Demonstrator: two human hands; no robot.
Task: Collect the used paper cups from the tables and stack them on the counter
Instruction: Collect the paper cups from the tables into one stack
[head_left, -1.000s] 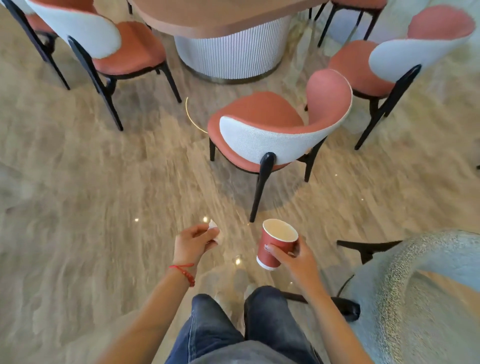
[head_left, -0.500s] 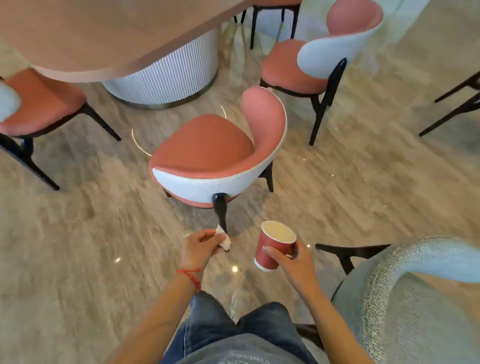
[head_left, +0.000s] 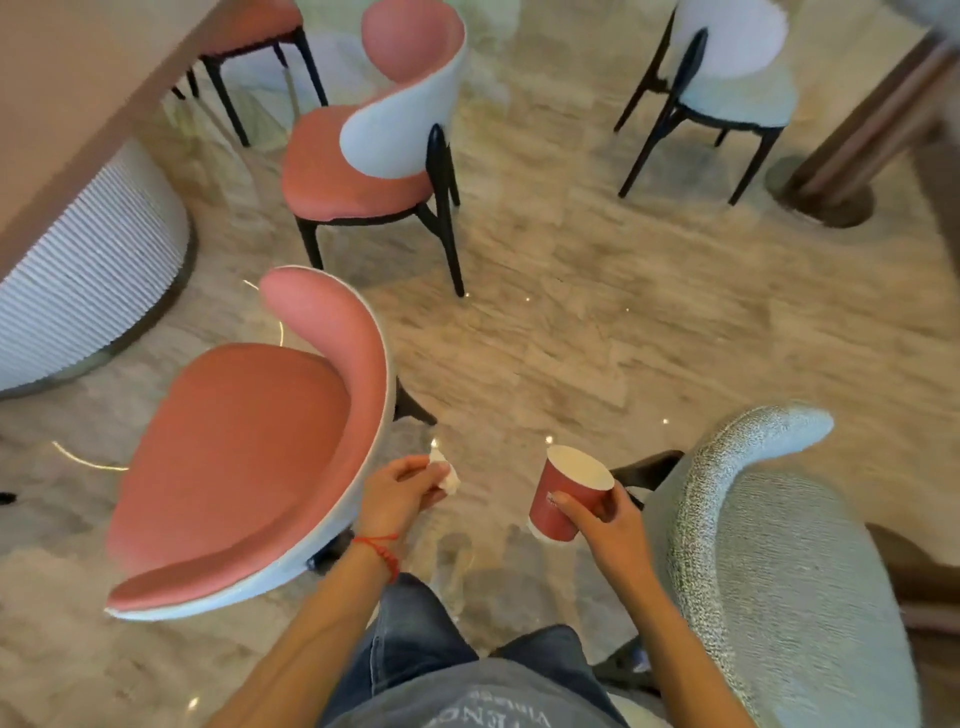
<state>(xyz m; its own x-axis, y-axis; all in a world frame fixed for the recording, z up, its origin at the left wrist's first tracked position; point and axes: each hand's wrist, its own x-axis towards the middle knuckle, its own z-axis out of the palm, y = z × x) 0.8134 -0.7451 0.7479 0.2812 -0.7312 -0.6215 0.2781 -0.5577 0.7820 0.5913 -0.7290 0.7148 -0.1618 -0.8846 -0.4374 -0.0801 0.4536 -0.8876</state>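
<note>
My right hand (head_left: 608, 525) holds a red paper cup (head_left: 563, 496) — my fingers (head_left: 569, 506) curl round its side and it tips a little away from me. The cup is white inside, and I cannot see anything in it. It hangs in the air over the shiny floor (head_left: 597, 322), not on any table.

My left hand (head_left: 397, 493) pinches a small white crumpled tissue (head_left: 447, 473) (it sticks out just past my fingertips). A red string bracelet (head_left: 379, 551) sits on that wrist.

Just to the left of my left hand is a pink chair (head_left: 234, 447) with a white back. Farther out past my fingers stands another pink chair (head_left: 363, 156). A big table (head_left: 67, 104) with a white ribbed base (head_left: 78, 280) is far off to the left.

Right beside my cup hand is a fuzzy pale blue chair (head_left: 779, 561) — another one like it (head_left: 727, 78) stands far ahead of that hand. My jeans (head_left: 415, 639) show below both hands.
</note>
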